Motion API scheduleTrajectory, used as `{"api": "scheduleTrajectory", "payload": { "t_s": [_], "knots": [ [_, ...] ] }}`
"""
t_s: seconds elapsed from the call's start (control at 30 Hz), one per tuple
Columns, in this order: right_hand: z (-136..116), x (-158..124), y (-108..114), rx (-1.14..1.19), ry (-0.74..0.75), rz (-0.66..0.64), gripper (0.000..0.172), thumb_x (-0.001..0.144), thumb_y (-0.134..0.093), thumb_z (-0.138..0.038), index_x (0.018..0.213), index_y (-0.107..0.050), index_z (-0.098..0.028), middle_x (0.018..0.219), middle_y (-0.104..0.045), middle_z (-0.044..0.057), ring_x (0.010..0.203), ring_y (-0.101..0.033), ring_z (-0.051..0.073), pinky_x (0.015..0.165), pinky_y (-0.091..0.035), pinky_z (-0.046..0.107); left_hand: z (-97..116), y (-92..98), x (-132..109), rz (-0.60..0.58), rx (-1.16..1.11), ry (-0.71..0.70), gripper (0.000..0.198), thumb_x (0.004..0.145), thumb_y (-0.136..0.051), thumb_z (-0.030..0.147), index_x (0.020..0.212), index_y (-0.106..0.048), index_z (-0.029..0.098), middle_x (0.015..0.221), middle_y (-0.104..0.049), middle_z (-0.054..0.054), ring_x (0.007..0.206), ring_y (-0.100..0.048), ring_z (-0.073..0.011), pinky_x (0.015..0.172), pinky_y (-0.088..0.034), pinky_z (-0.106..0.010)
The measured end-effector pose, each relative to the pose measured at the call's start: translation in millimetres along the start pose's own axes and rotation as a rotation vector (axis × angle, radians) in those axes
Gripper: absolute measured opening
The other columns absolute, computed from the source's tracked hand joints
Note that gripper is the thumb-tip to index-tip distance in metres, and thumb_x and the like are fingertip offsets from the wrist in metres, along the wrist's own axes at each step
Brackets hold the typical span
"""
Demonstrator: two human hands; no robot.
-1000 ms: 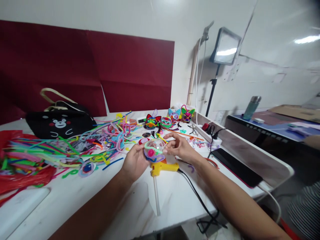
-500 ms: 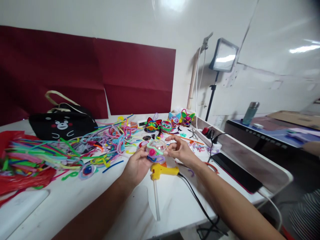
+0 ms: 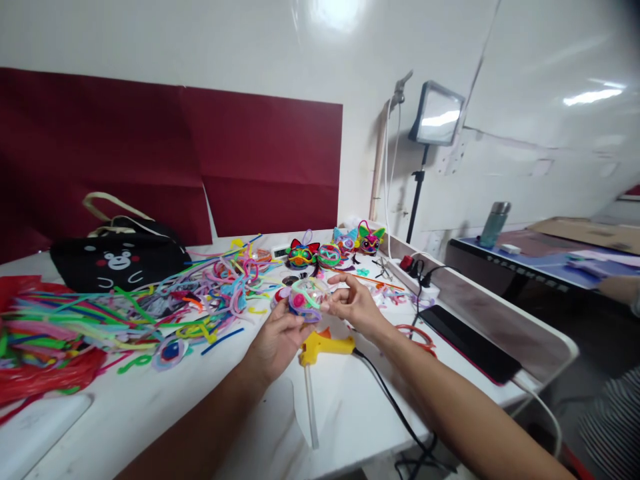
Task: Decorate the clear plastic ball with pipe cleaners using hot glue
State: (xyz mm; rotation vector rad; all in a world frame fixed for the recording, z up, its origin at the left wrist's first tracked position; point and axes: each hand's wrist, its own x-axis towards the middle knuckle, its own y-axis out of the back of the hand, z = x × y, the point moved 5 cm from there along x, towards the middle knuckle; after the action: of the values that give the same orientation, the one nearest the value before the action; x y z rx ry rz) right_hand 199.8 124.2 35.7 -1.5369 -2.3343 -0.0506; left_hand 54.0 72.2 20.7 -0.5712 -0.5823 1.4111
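Observation:
Between both hands is a clear plastic ball [image 3: 316,288] with pale green and purple pipe cleaners curving over it and a pink-red round spot on its left. My left hand [image 3: 280,337] is closed around its left and lower side. The thumb and index finger of my right hand [image 3: 354,305] pinch at its right side, near the end of the green pipe cleaner; the other fingers are raised. Just below lies a yellow hot glue gun [image 3: 327,345] with a clear glue stick [image 3: 311,407] jutting toward me.
Heaped pipe cleaners [image 3: 165,307] cover the left, before a black bag [image 3: 117,257]. Several decorated balls [image 3: 303,253] stand at the back. A phone [image 3: 470,343] and power strip [image 3: 415,275] lie right. Another person's hand [image 3: 620,290] shows at the far right.
The ball has turned a little in my hands, its purple pipe cleaner now showing more in front. Both hands keep hold of it. The whole view has shifted slightly.

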Motion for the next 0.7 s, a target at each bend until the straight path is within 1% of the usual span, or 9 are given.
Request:
{"api": "scheduleTrajectory", "payload": {
  "t_s": [0.07,0.13,0.27,0.5,0.7],
  "knots": [
    [1,-1,-2,0.010,-0.008,0.013,0.061,0.052,-0.087,-0.027,0.100,-0.049,-0.020,0.058,-0.062,-0.009,0.046,-0.048,0.006,0.047,-0.034,0.018,-3,-1.0,0,-0.028,0.026,-0.015,0.057,0.064,-0.067,0.000,0.113,-0.057,0.027,0.097,-0.067,-0.001,0.090,-0.063,-0.0172,0.081,-0.050,-0.033],
    [2,-1,-4,0.025,-0.008,0.024,0.061,0.053,-0.087,-0.027,0.100,-0.049,-0.020,0.058,-0.062,-0.010,0.046,-0.048,0.006,0.048,-0.034,0.018,-5,-2.1,-1,-0.052,0.065,-0.037,0.053,0.067,-0.070,0.003,0.112,-0.056,0.027,0.099,-0.065,0.000,0.085,-0.062,-0.0147,0.075,-0.049,-0.029],
    [5,-2,-7,0.049,0.005,0.026,0.063,0.051,-0.088,-0.024,0.099,-0.049,-0.020,0.057,-0.062,-0.010,0.047,-0.049,0.006,0.049,-0.035,0.018,-8,-2.7,-1,-0.030,0.107,-0.078,0.045,0.068,-0.076,0.008,0.104,-0.055,0.025,0.091,-0.063,0.001,0.071,-0.057,-0.0101,0.064,-0.046,-0.024],
    [9,-4,-10,0.066,0.000,0.035,0.067,0.050,-0.088,-0.022,0.101,-0.046,-0.020,0.058,-0.063,-0.010,0.048,-0.052,0.006,0.050,-0.037,0.018,-9,-1.1,-1,0.034,0.100,-0.095,0.045,0.064,-0.081,0.009,0.099,-0.055,0.021,0.085,-0.062,0.001,0.066,-0.055,-0.0082,0.059,-0.045,-0.021],
    [8,-7,-14,0.043,0.016,0.037,0.069,0.052,-0.087,-0.027,0.104,-0.042,-0.023,0.057,-0.062,-0.011,0.046,-0.052,0.007,0.048,-0.038,0.018,-9,0.4,-1,0.077,0.093,-0.110,0.045,0.062,-0.082,0.010,0.098,-0.056,0.020,0.080,-0.062,0.002,0.063,-0.054,-0.0077,0.054,-0.043,-0.018]
  ]
}}
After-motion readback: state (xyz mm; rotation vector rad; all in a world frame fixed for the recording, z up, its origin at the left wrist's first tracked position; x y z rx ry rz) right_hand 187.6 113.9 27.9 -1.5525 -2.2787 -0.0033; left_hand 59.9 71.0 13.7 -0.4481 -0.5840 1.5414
